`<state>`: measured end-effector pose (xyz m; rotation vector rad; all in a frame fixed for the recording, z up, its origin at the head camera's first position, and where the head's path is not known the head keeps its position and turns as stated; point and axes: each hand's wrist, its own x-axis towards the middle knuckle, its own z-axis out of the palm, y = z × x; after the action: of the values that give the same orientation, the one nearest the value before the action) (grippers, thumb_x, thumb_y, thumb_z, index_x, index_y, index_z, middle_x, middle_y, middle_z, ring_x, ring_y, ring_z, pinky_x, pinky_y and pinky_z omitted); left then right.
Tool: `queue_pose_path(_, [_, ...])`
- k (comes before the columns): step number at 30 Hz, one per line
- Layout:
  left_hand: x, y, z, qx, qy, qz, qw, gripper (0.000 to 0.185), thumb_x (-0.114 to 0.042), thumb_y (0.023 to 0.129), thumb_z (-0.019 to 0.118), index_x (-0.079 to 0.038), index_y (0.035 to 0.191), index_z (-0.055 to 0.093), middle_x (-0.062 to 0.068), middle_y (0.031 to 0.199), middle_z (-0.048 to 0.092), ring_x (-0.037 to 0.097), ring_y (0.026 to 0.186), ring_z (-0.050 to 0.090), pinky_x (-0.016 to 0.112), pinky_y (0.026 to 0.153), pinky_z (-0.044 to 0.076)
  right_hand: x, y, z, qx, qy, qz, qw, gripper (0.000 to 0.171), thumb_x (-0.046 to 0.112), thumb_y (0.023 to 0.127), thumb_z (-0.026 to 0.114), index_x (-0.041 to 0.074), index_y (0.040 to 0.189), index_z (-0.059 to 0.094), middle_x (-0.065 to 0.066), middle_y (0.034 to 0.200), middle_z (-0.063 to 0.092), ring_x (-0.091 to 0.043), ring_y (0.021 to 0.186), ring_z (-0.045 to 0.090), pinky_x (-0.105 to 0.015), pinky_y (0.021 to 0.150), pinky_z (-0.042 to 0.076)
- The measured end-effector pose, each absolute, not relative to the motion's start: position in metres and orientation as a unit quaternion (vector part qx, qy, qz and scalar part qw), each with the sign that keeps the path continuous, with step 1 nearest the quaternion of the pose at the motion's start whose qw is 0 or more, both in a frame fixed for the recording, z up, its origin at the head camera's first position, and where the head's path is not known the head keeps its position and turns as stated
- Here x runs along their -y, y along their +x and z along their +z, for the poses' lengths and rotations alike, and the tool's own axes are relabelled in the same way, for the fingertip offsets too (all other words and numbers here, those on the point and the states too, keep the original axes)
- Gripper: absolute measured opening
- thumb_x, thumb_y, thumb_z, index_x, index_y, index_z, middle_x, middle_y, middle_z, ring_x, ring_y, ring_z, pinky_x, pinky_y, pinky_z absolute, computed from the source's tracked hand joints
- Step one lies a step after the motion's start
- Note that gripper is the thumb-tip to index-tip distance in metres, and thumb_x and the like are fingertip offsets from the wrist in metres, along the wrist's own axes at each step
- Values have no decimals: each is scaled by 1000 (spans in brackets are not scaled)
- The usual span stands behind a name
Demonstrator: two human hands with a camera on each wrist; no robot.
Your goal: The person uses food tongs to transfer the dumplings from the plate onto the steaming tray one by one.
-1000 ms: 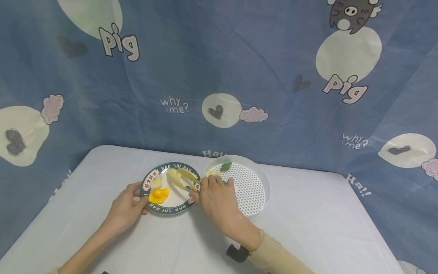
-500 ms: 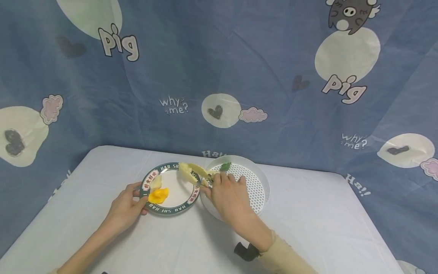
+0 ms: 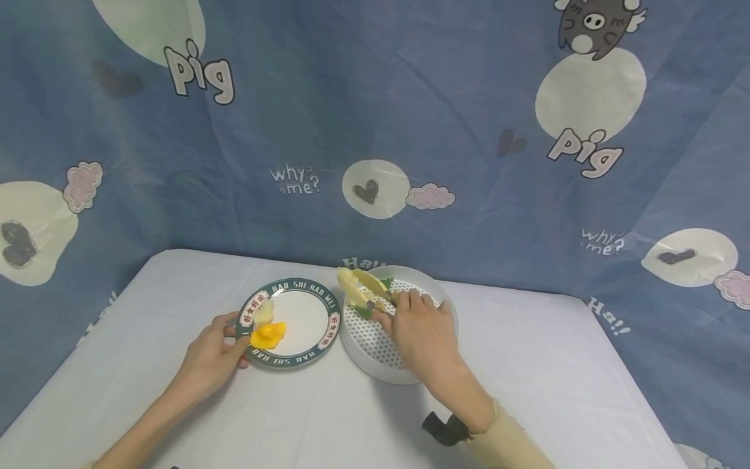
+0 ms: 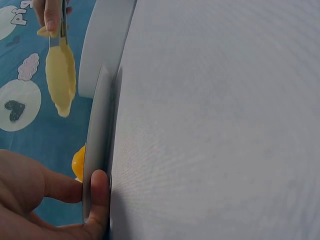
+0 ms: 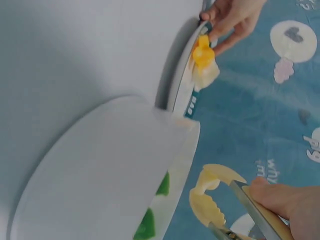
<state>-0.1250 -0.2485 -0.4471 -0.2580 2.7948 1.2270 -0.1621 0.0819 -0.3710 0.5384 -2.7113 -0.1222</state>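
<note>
My left hand (image 3: 213,355) pinches the left rim of a round plate (image 3: 301,322) with a green lettered border; thumb and fingers lie on either side of the rim in the left wrist view. On the plate are an orange-yellow piece (image 3: 268,335) and a pale cream piece (image 3: 263,314). My right hand (image 3: 424,332) grips metal tongs (image 5: 260,210) with yellow scalloped tips, held over a white perforated tray (image 3: 375,345). At the tips shows a paler yellow lump (image 5: 202,182). Green leaf-like pieces (image 3: 363,312) lie in the tray, partly hidden by the tongs and hand.
The plate and tray stand side by side on a white-covered table (image 3: 545,365). Behind the table hangs a blue printed cloth (image 3: 492,215). A black strap piece (image 3: 445,430) sits at the right wrist.
My right hand has carried the tongs rightward, from over the plate to over the tray. My left hand keeps its hold on the plate rim, and the pieces on the plate stay put.
</note>
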Motion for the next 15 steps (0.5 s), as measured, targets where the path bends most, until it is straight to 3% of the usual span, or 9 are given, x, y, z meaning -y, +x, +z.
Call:
queue_pose_path(5, [249,-124,-447,-911,-78,403,39,71,-17,107,58,17,160,26,37,138,58,12,79,74,31,75,51,-95,-161,-369,963,188,-45,187,56,58,105,61,4,114,72,-3,81,60,-19,69,48,-38,64,41])
queue_pose_path(12, [250,-125,-448,-910,-80,405,42,71,-16,107,58,17,161,24,38,139,57,12,80,74,30,72,52,-114,-158,-367,956,184,-66,217,52,57,102,66,6,93,65,-2,70,44,-17,61,37,-33,59,29])
queue_pose_path(15, [250,-126,-448,-910,-78,405,41,71,-16,107,58,17,161,25,37,138,58,12,79,74,30,72,52,-121,-158,-367,960,172,-58,212,52,56,102,66,5,92,64,-2,70,43,-17,61,37,-33,59,27])
